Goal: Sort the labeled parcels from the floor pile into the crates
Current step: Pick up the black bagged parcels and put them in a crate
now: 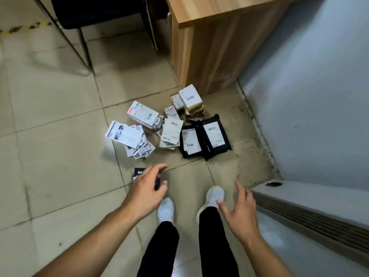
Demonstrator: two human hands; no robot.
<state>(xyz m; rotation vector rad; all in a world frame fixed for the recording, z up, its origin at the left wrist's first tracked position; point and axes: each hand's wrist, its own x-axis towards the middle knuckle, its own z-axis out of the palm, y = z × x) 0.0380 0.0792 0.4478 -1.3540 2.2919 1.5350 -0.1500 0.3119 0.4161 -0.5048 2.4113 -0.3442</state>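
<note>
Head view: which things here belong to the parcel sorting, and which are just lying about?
Job in hand:
black mailer bags
small cardboard boxes
white labelled packs
dark parcel beneath the left hand, grip unclear
right hand, fingers spread, holding nothing

Just there:
wooden desk
black chair
white shoes

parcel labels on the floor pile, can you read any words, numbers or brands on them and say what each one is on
No text can be read; all of it is too small or blurred.
Black mailers: white labels with barcodes, print unreadable.
Brown boxes: barcode labels, unreadable.
White boxes: barcodes and a red patch, unreadable.
Dark parcel by the left hand: blurred.
</note>
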